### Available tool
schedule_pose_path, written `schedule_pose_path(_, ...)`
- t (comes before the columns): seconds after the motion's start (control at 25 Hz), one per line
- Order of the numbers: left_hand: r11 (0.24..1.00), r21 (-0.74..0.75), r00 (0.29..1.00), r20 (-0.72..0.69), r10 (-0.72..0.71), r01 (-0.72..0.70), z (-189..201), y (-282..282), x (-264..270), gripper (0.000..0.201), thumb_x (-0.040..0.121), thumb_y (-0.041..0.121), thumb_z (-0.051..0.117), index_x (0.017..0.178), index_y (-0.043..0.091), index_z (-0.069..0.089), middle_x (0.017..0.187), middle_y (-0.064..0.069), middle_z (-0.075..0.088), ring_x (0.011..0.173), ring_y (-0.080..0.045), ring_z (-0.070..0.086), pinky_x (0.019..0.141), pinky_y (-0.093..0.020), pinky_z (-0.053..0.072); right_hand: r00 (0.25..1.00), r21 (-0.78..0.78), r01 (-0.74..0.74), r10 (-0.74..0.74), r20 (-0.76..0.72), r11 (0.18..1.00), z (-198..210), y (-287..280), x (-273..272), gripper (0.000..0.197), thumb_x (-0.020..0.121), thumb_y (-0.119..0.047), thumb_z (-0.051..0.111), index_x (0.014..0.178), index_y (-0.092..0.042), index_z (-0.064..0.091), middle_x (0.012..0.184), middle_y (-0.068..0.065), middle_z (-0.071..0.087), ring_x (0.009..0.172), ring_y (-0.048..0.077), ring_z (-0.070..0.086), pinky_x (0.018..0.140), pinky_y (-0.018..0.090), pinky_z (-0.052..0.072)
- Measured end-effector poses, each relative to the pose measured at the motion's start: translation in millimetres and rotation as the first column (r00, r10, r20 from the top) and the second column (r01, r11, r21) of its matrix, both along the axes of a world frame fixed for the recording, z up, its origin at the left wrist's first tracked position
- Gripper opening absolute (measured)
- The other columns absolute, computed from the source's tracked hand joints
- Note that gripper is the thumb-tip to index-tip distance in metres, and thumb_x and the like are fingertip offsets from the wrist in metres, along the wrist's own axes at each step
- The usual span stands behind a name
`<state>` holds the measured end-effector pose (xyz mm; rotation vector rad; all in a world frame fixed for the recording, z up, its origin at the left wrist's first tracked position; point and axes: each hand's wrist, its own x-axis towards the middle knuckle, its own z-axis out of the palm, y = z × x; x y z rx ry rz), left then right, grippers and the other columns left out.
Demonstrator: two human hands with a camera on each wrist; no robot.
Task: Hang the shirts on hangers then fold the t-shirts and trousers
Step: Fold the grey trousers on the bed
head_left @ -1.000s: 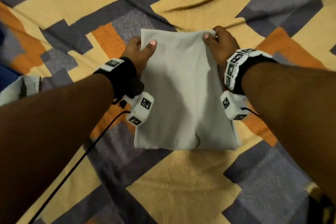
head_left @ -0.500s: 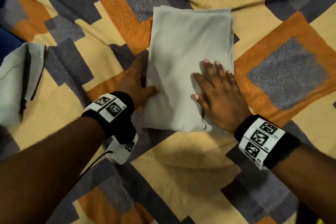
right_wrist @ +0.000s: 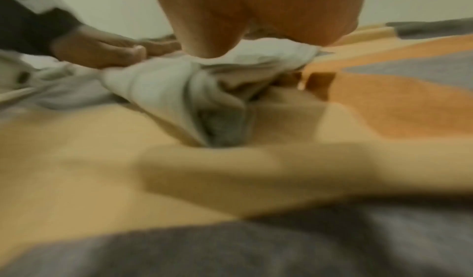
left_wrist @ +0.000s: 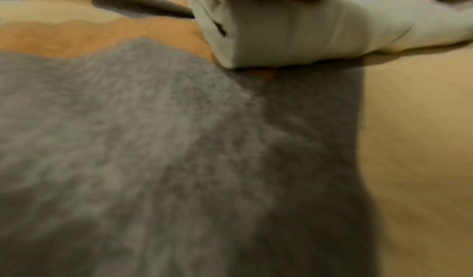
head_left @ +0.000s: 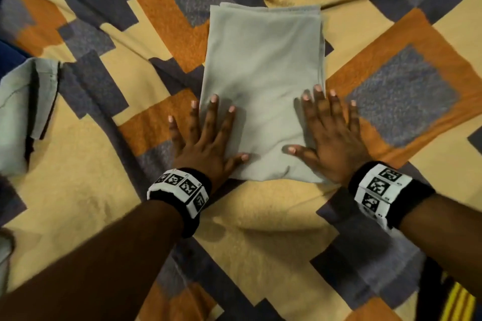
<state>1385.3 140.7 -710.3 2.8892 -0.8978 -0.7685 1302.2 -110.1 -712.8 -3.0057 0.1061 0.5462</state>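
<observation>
Hands are lying flat on the near end of a pale grey folded garment (head_left: 263, 81), which is resting on a patterned bedspread (head_left: 260, 219) of yellow, orange and grey blocks. The left hand (head_left: 206, 138) is pressing with straight, spread fingers on the near left corner, its outer fingers spilling off the cloth onto the bedspread. The right hand (head_left: 331, 138) is doing the same on the near right corner, fingers straight, thumb pointing inward across the fabric. Neither hand is gripping anything.

Seen from the head camera, the garment is forming a tidy rectangle whose long axis is running straight away from the person, so the far short edge is lying well beyond both sets of fingertips. The left wrist view is showing the stacked layers at the near corner of the garment (left_wrist: 268, 36), so it is already folded several times. The right wrist view is showing the cloth (right_wrist: 179, 91) bunching somewhat under the palm.

Judging from this, the person is smoothing the fold, and this piece looks close to finished. Any further halving would probably mean reaching forward along the long axis to the far edge, and both hands are sitting about equally near for that. Another pale garment (head_left: 23, 112) is lying well apart, at the left.
</observation>
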Motion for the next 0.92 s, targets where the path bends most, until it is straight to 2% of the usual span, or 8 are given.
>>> schedule_pose_path(0.2, 0.986, 0.1, 0.98, -0.164, -0.115, 0.132, -2, 49, 5, 0.086, 0.07, 0.09, 0.017, 0.134, 0.056, -0.029, 0.147, 0.011, -0.041, 0.14, -0.028, -0.029, 0.109, -0.065, -0.009, 0.996, -0.005, 0.036, -0.036, -0.077, 0.999, -16, 4, -42, 0.102, 0.074, -0.086, 0.022, 0.154, -0.025, 0.003, 0.162, 0.007, 0.001, 0.147, 0.033, 0.003, 0.111, 0.067, 0.009)
schedule_pose_path(0.28, 0.987, 0.157, 0.985, -0.163, 0.063, -0.037, 6, 70, 12, 0.1, 0.064, 0.092, 0.027, 0.143, 0.05, -0.018, 0.159, 0.0, -0.015, 0.145, -0.032, -0.004, 0.111, -0.059, 0.007, 0.965, -0.019, 0.244, -0.245, -0.093, 0.97, -5, -18, -61, 0.105, 0.073, -0.086, 0.03, 0.153, -0.024, 0.007, 0.16, 0.011, 0.009, 0.144, 0.039, 0.013, 0.109, 0.064, 0.015)
schedule_pose_path(0.36, 0.969, 0.015, 0.956, -0.158, 0.247, -0.248, 13, 67, 3, 0.099, 0.067, 0.083, 0.043, 0.147, 0.03, 0.019, 0.148, -0.01, 0.034, 0.132, -0.034, 0.034, 0.104, -0.05, 0.029, 0.934, 0.067, 0.357, -0.358, 0.006, 0.932, 10, -21, -75, 0.096, 0.075, -0.079, 0.048, 0.148, -0.021, 0.024, 0.146, 0.014, 0.038, 0.128, 0.04, 0.039, 0.1, 0.057, 0.035)
schedule_pose_path(0.48, 0.712, -0.186, 0.711, -0.417, 0.567, -0.677, 20, 37, -23, 0.068, 0.078, 0.063, 0.061, 0.128, 0.019, 0.048, 0.111, 0.003, 0.058, 0.101, -0.018, 0.054, 0.086, -0.03, 0.041, 0.8, 0.541, 0.543, -0.592, -0.098, 0.643, 22, 0, -75, 0.066, 0.078, -0.045, 0.074, 0.13, -0.021, 0.042, 0.11, -0.001, 0.059, 0.103, 0.021, 0.057, 0.083, 0.026, 0.05)
schedule_pose_path(0.56, 0.534, -0.151, 0.528, -0.509, 0.68, -0.832, 17, 26, -32, 0.062, 0.076, 0.051, 0.072, 0.126, 0.023, 0.051, 0.106, 0.007, 0.059, 0.092, -0.014, 0.056, 0.083, -0.029, 0.046, 0.692, 0.606, 0.666, -0.663, -0.285, 0.435, 21, 8, -66, 0.056, 0.079, -0.022, 0.078, 0.126, -0.02, 0.048, 0.102, -0.011, 0.057, 0.096, 0.01, 0.056, 0.068, 0.004, 0.042)
schedule_pose_path(0.68, 0.363, -0.176, 0.385, -0.652, 0.654, -0.915, 23, 29, -27, 0.052, 0.075, 0.028, 0.08, 0.119, 0.012, 0.058, 0.091, -0.003, 0.067, 0.07, -0.007, 0.066, 0.064, -0.023, 0.056, 0.718, 0.534, 0.682, -0.595, -0.361, 0.499, 21, 2, -58, 0.031, 0.079, -0.016, 0.077, 0.106, -0.014, 0.063, 0.097, 0.0, 0.066, 0.093, 0.022, 0.063, 0.07, 0.024, 0.048)
schedule_pose_path(0.84, 0.601, -0.123, 0.53, -0.632, 0.566, -0.79, 45, 58, -22, 0.026, 0.077, 0.025, 0.077, 0.097, 0.011, 0.067, 0.055, 0.008, 0.065, 0.044, 0.001, 0.059, 0.044, -0.011, 0.047, 0.74, 0.529, 0.673, -0.453, -0.497, 0.517, 51, -21, -76, 0.011, 0.076, -0.013, 0.079, 0.082, -0.016, 0.07, 0.082, -0.001, 0.072, 0.079, 0.016, 0.066, 0.074, 0.033, 0.051)
schedule_pose_path(0.92, 0.661, -0.014, 0.459, -0.73, 0.506, -0.75, 52, 68, -39, 0.033, 0.075, 0.026, 0.079, 0.103, 0.013, 0.068, 0.062, 0.007, 0.07, 0.051, -0.003, 0.062, 0.048, -0.016, 0.051, 0.738, 0.537, 0.662, -0.329, -0.589, 0.523, 62, -17, -93, 0.017, 0.073, -0.008, 0.08, 0.085, -0.017, 0.071, 0.087, -0.008, 0.073, 0.083, 0.007, 0.066, 0.078, 0.028, 0.052)
